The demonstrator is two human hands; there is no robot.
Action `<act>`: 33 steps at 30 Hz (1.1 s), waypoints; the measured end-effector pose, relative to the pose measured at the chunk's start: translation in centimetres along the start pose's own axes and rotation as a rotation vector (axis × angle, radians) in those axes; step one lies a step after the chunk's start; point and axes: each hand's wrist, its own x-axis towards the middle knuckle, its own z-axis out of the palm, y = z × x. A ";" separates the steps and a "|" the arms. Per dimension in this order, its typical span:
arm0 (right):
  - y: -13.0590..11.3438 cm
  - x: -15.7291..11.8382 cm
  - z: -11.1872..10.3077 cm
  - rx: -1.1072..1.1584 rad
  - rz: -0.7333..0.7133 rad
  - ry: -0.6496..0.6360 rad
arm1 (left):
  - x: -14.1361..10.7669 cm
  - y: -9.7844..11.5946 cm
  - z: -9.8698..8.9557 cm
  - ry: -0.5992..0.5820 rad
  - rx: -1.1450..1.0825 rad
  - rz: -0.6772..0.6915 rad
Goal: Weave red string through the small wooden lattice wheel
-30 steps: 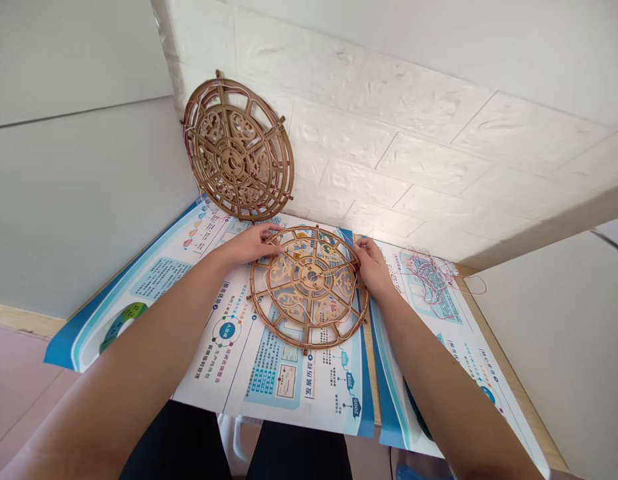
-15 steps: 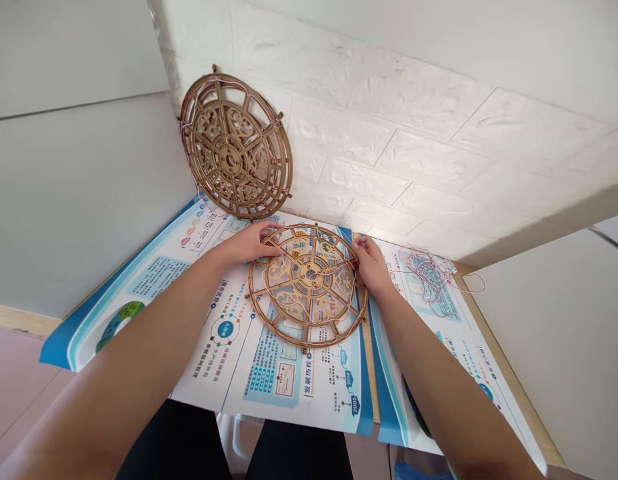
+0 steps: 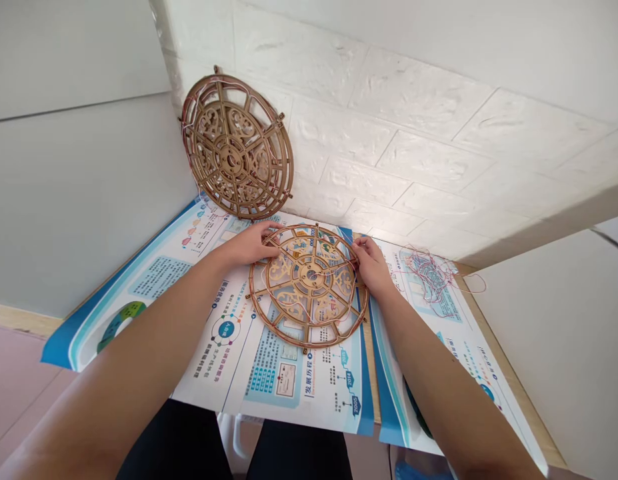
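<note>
Little has moved since a second ago: both hands stay at the flat round wooden fretwork wheel point(image 3: 307, 287) lying on the blue-and-white printed posters point(image 3: 269, 373) covering the counter. The left hand point(image 3: 249, 244) rests on the wheel's upper left rim, fingers closed on it. The right hand point(image 3: 373, 265) pinches the right rim. A second wooden wheel point(image 3: 237, 148) leans upright against the white wall; tangled reddish wire point(image 3: 431, 272) lies at right.

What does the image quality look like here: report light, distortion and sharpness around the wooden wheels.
Head view: soft, even daylight and faint shadows; wide-lens bending curves the wall lines and stretches the forearms; the flat wheel, both hands and the leaning wheel look sharp; the thin wire tangle is hard to resolve.
</note>
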 end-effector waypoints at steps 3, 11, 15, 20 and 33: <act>0.0 0.0 0.0 -0.004 -0.003 0.000 | 0.0 -0.1 0.0 -0.006 -0.009 0.010; 0.1 0.1 -0.1 -0.012 -0.006 -0.007 | -0.1 -0.2 0.0 0.013 0.039 0.023; 0.2 0.1 -0.1 -0.008 -0.005 -0.004 | 0.2 -0.4 -0.1 0.002 0.014 0.024; 0.1 0.0 -0.1 -0.004 0.009 -0.007 | 0.2 -0.2 -0.2 -0.007 -0.039 0.022; 0.4 0.2 -0.2 -0.009 -0.011 -0.016 | 0.3 -0.3 -0.3 -0.022 -0.080 0.001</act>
